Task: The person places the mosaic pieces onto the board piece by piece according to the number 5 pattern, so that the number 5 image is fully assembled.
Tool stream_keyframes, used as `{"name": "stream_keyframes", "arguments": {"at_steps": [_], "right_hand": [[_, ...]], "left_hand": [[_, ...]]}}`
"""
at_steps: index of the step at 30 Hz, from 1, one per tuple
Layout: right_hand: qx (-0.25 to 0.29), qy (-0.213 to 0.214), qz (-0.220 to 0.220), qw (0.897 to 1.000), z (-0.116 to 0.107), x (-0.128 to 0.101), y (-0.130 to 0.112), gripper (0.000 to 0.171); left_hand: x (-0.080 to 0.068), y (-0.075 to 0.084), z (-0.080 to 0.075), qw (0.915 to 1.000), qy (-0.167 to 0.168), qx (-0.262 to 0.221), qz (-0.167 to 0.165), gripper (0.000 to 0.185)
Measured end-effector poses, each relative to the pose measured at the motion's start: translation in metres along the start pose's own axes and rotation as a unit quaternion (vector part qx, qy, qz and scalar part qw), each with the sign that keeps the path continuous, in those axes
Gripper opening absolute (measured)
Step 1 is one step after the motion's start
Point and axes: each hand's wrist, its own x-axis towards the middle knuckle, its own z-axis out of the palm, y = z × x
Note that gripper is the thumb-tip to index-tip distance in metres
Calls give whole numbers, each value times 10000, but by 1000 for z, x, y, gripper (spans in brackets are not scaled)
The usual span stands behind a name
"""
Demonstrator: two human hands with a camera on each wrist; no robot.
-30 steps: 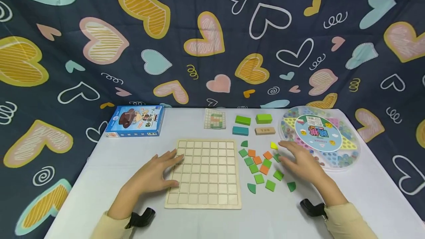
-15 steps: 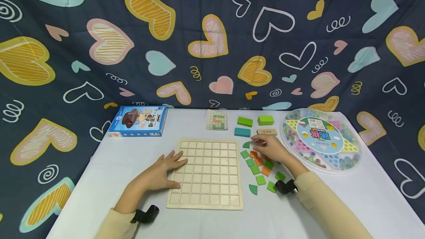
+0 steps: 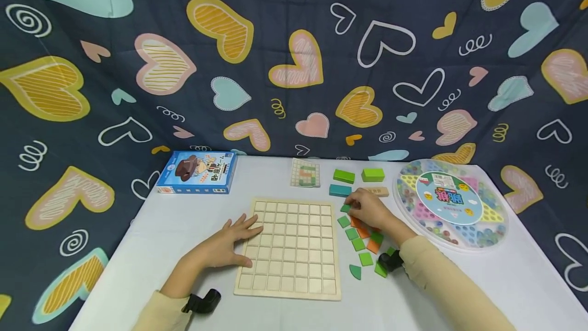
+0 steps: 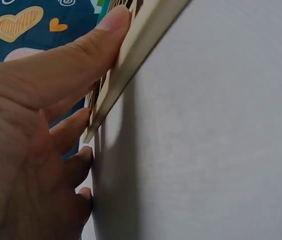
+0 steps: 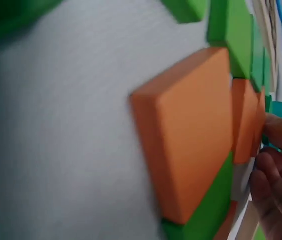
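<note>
A wooden grid board (image 3: 294, 244) lies flat on the white table (image 3: 161, 229), all its squares bare. My left hand (image 3: 239, 241) rests flat against its left edge; the left wrist view shows the thumb (image 4: 76, 65) pressed to the board's edge (image 4: 131, 60). My right hand (image 3: 356, 207) hovers over a scatter of green and orange tiles (image 3: 363, 245) just right of the board. Its curled fingertips pinch a small green piece (image 3: 345, 209) at the top of the scatter. In the right wrist view, a large orange tile (image 5: 191, 135) fills the frame, with the fingers (image 5: 276, 185) beyond it.
Behind the tiles lie two green blocks (image 3: 344, 175), a teal block (image 3: 339, 190) and a wooden block (image 3: 381, 191). A pattern card (image 3: 305, 172) lies behind the board. A blue game box (image 3: 197, 171) sits far left, a round marble game case (image 3: 452, 202) far right.
My right hand has moved left from beside the marble case, across the tiles, to the small green piece by the board's top right corner. The left hand has stayed put.
</note>
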Motion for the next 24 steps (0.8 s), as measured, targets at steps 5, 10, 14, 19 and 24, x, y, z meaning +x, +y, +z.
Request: {"name": "stream_keyframes", "arguments": {"at_steps": [5, 10, 14, 19, 24], "right_hand": [[167, 231, 130, 9995, 0, -6, -10, 21], [818, 358, -154, 9959, 3, -2, -39, 25], [1307, 82, -302, 9909, 17, 9, -70, 28], [1540, -313, -473, 9864, 42, 29, -102, 28], [1257, -627, -634, 9880, 64, 44, -119, 26]], "left_hand": [[-1, 5, -1, 9997, -18, 226, -64, 85], [0, 9, -6, 9994, 58, 324, -135, 84], [0, 9, -7, 9993, 26, 333, -161, 84], [-2, 8, -6, 9994, 32, 292, -178, 83], [-3, 8, -4, 9994, 39, 285, -214, 83]]}}
